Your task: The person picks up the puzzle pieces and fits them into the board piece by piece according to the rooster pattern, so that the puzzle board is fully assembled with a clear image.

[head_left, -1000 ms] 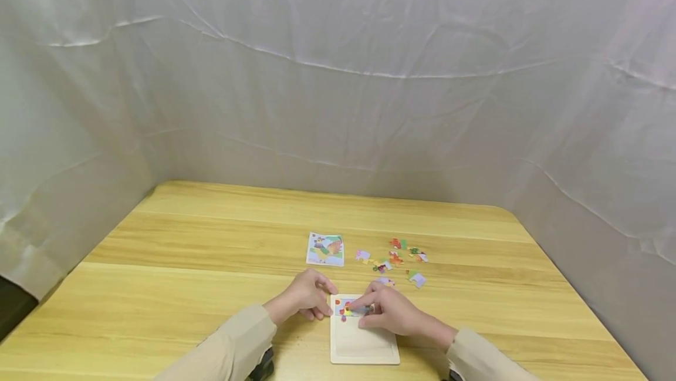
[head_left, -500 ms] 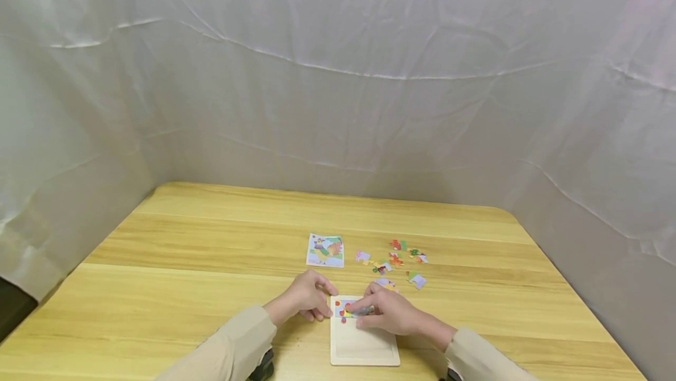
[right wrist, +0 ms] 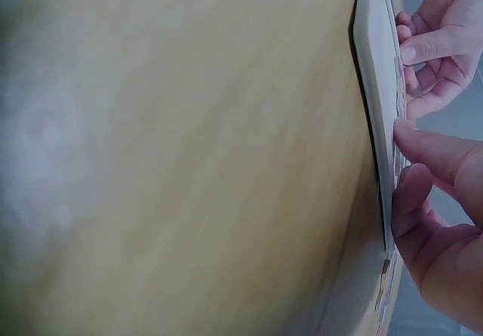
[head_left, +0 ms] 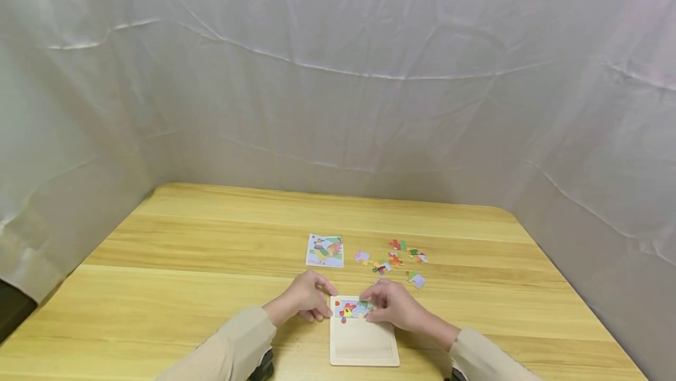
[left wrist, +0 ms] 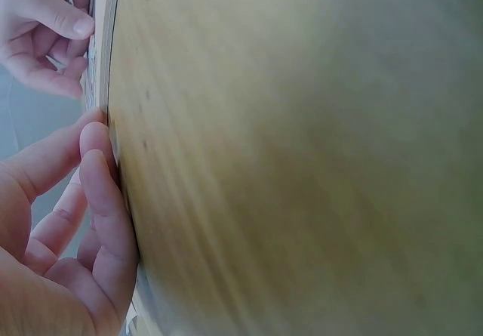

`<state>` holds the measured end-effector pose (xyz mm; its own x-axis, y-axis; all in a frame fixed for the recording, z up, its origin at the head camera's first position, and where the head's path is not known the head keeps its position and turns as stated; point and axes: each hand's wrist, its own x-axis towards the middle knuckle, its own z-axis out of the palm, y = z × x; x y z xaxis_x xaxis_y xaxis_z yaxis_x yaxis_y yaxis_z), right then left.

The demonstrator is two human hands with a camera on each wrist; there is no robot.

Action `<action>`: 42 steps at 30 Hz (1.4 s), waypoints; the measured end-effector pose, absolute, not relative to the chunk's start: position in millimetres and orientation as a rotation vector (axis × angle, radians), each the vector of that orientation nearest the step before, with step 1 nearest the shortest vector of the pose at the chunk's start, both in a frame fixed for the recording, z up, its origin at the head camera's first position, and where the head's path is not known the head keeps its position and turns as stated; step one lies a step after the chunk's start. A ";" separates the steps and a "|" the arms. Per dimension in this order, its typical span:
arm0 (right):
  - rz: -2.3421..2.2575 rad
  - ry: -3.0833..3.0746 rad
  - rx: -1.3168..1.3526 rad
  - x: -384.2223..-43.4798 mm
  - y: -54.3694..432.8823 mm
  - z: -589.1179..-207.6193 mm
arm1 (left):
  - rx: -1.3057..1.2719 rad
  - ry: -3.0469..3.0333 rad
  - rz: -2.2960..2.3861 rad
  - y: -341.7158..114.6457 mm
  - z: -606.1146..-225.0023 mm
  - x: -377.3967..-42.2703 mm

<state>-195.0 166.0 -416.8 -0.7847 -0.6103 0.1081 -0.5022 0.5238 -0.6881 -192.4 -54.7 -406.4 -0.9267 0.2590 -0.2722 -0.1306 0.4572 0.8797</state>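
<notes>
A pale wooden puzzle tray [head_left: 364,343] lies near the table's front. Joined puzzle pieces [head_left: 347,309] fill its top strip, showing a red-and-yellow bird's head. My left hand [head_left: 308,296] grips the tray's upper left corner, thumb on the left edge; in the left wrist view its fingers [left wrist: 106,223] curl against the rim. My right hand [head_left: 393,306] is over the strip's right end, index finger near the top rim and thumb below, pinching a puzzle piece there. That piece is mostly hidden by the hand. In the right wrist view the thumb [right wrist: 434,151] touches the tray.
A printed picture card [head_left: 324,250] of the bird lies behind the tray. Loose puzzle pieces [head_left: 395,258] are scattered to the right of the card, with another piece [head_left: 416,279] nearer the right hand. Pale cloth [head_left: 338,122] walls surround the wooden table [head_left: 211,240].
My right hand has drawn back to the right from pressing with its index finger, uncovering more of the joined pieces. The left hand keeps its place at the tray's corner.
</notes>
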 end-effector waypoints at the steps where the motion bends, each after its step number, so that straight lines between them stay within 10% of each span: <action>1: -1.108 2.614 -0.957 -195.3 165.8 -417.1 | 0.109 2.343 1.462 -54.8 -406.4 -192.4; 42: -1.332 2.529 -0.752 -187.7 195.1 -405.8 | 0.137 2.339 1.460 -56.3 -404.2 -192.1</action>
<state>-187.7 195.1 -405.8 -0.8544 -0.5150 0.0687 -0.3480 0.4690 -0.8117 -192.1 -56.3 -404.2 -0.9237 0.2776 -0.2641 -0.1153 0.4559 0.8825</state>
